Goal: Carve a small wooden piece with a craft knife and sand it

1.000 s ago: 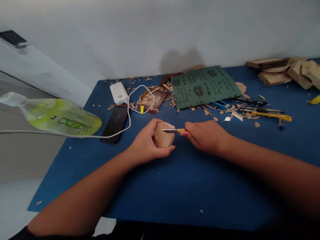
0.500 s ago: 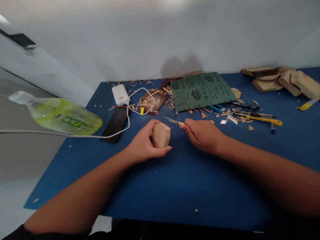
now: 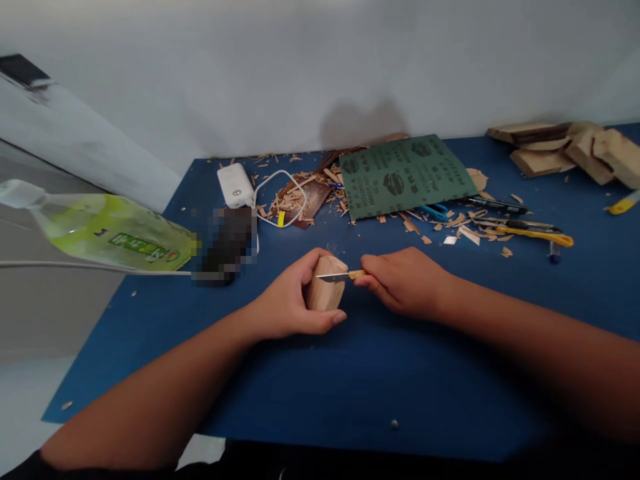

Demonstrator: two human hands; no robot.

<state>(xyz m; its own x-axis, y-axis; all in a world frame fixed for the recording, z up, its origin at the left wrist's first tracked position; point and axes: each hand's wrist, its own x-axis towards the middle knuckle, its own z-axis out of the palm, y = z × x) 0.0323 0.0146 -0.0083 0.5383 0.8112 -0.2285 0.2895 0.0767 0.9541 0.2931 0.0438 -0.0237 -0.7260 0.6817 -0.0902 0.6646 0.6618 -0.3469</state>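
Note:
In the head view, my left hand (image 3: 293, 300) grips a small rounded block of wood (image 3: 323, 297), thumb along its near side and fingers around the far side. My right hand (image 3: 400, 277) is closed round the light handle of a small knife (image 3: 334, 277). Its thin blade points left and lies across the upper part of the block; whether the edge presses into the wood I cannot tell. Both hands are just above the blue table (image 3: 310, 387).
Behind the hands lie wood shavings (image 3: 295, 200) and a green sandpaper sheet (image 3: 400, 177). To the right are a yellow cutter (image 3: 537, 233), blue scissors (image 3: 435, 212) and stacked wood pieces (image 3: 545, 160). Leftward are a plastic bottle (image 3: 115, 230), a white power bank (image 3: 235, 185) and its cable.
The knife in my right hand has come left and nearer, from beyond the block to across its top. My left hand keeps its hold on the block. The view has shifted slightly.

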